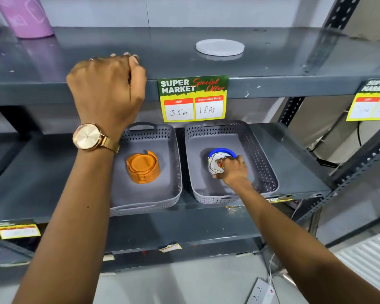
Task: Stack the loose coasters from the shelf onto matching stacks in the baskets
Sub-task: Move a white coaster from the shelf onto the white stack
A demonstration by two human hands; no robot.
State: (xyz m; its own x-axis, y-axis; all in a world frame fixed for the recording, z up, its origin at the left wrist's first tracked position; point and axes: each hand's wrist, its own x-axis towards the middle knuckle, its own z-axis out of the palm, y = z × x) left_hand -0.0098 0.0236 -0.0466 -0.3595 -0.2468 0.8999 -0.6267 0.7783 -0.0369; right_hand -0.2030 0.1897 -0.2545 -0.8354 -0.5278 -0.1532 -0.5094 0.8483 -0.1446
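A white round coaster (220, 47) lies loose on the upper grey shelf (184, 60). Below stand two grey baskets. The left basket (149, 194) holds an orange coaster stack (143, 166) in its holder. The right basket (266, 172) holds a blue-rimmed stack (221, 151). My right hand (233, 170) reaches into the right basket, fingers closed on a white patterned coaster (215, 164) that sits on top of the blue-rimmed stack. My left hand (108, 88) rests curled on the front edge of the upper shelf, holding nothing that I can see.
A pink bottle (23, 16) stands at the upper shelf's back left. A price tag (193, 98) hangs from the shelf edge above the baskets. The shelf frame upright (294, 108) rises at the right. A white power strip (261, 292) lies on the floor.
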